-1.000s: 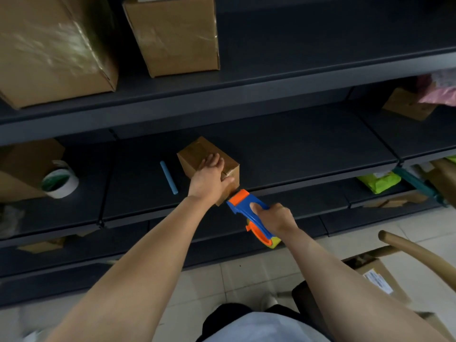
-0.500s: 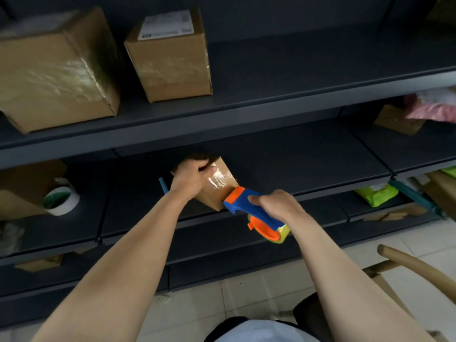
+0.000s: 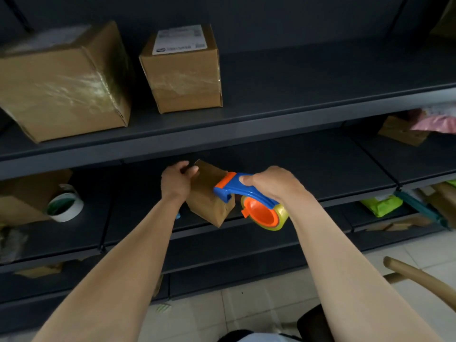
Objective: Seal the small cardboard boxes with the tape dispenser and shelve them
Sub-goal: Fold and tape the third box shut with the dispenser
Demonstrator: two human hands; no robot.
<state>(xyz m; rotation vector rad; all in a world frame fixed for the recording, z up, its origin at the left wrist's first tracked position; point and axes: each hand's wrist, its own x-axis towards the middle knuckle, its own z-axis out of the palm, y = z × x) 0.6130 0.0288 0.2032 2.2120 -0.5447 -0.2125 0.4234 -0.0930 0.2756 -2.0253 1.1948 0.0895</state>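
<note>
Head camera looked down along both bare forearms, stretched forward toward the middle shelf (image 3: 308, 169). The left hand (image 3: 176, 182) curled its fingers over the far upper edge of the small cardboard box (image 3: 206, 203) and gripped it. The box was tilted, one corner lowest, its long axis running from those fingers down toward the shelf's front lip. Just right of it, the right hand (image 3: 276, 187) wrapped the blue handle of the tape dispenser (image 3: 243, 192), thumb laid on top. The dispenser's orange head pointed left, touching the box's right face; its tape roll (image 3: 280, 217) hung below the right wrist.
</note>
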